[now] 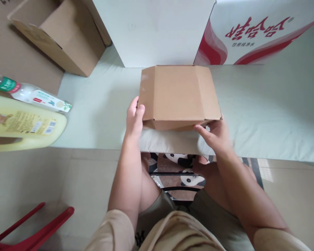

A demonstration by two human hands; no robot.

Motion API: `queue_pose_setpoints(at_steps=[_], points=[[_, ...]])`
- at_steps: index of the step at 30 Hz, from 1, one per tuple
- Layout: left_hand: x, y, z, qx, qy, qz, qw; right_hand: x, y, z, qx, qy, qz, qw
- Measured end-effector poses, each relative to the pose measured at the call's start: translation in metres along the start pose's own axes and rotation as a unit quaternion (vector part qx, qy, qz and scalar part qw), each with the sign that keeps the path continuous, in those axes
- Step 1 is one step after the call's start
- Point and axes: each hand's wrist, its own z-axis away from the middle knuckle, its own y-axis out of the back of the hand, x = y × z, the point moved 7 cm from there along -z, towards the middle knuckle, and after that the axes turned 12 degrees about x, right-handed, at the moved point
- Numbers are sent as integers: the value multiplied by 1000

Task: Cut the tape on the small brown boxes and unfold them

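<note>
The middle cardboard box [180, 92] is plain tan-brown; the cloth-covered counter [272, 101] is pale mint; the tall carton [159, 33] is white; the water carton [251, 48] is white with sweeping red bands and dark red characters; the bottle [31, 92] wears green, red and white labels; the jug [28, 122] is pale yellow; black-and-white pandas pattern the brown mat [174, 181]; the shirt [183, 235] is beige.

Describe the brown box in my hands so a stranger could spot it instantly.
On the pale cloth, find the large white box. Just in front is the brown box. Unlike the brown carton at left, it is held by the left hand and right hand.
</note>
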Motion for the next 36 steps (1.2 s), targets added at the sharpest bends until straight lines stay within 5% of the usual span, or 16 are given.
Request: queue_pose_setpoints(at_steps=[6,17,27,33,36], points=[[7,9,-1,114,24,-1,993,-4,1,2,15,-24,-24,999],[14,0,7,40,37,20,998,-6,23,4,122,-52,-89,987],[8,-11,6,-38,20,45,998,1,24,3,106,-30,-32,993],[9,-11,11,-48,47,19,998,-11,23,5,134,-48,-108,984],[8,-5,7,3,56,34,998,-7,25,3,146,-37,-119,981]])
